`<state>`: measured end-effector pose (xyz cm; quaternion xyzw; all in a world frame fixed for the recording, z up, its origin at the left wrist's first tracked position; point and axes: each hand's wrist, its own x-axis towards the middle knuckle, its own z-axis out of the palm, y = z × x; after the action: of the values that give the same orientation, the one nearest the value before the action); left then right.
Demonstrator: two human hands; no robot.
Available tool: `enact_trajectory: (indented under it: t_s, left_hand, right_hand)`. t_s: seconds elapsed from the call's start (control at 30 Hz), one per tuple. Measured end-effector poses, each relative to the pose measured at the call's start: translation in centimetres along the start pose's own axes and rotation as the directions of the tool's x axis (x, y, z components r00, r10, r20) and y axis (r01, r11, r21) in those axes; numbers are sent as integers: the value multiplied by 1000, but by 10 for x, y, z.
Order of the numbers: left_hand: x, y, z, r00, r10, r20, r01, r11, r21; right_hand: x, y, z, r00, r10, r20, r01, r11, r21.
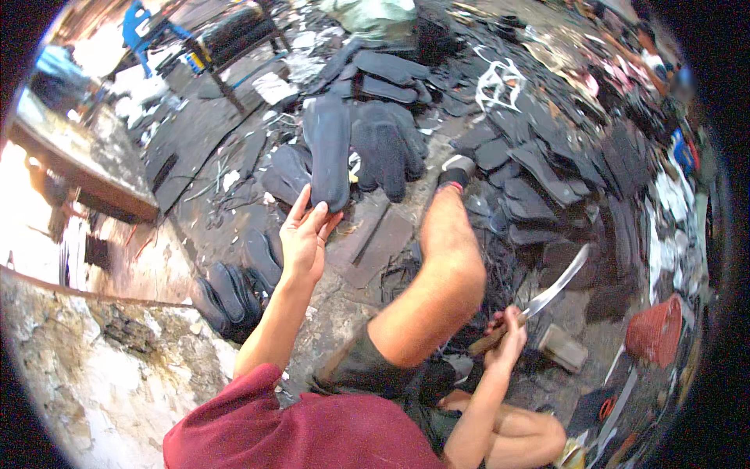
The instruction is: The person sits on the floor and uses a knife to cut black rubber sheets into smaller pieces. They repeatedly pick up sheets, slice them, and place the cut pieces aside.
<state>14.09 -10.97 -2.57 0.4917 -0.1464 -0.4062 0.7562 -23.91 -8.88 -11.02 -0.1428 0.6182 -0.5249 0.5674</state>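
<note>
My left hand (307,230) reaches forward and pinches the near end of a long dark shoe sole (328,148) between thumb and fingers. More dark soles (383,141) lie just right of it, and another sole (287,173) lies to its left, partly behind my fingers. Low on the right, my right hand (508,336) is closed round the wooden handle of a knife (556,288). Its long, curved, pale blade points up and to the right, apart from the soles. A worn rectangular block (562,348) sits beside that hand.
Piles of dark soles and sheets (539,172) cover the ground right of my outstretched leg. Several soles (228,297) stand by the pale wall (101,352) at left. A red basket (655,330) is at far right. Other people are at the upper right.
</note>
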Motion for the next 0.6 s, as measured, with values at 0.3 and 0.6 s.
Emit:
enact_trajectory:
  t_s: [0.3, 0.6]
  left_hand:
    - [170, -46, -139, 919, -41, -393, 168, 940, 295]
    - [252, -115, -100, 940, 186, -287, 283, 47, 958]
  right_hand:
    - [19, 85, -3, 948, -183, 262, 276, 881, -385]
    - [16, 66, 53, 928, -227, 297, 332, 136, -933]
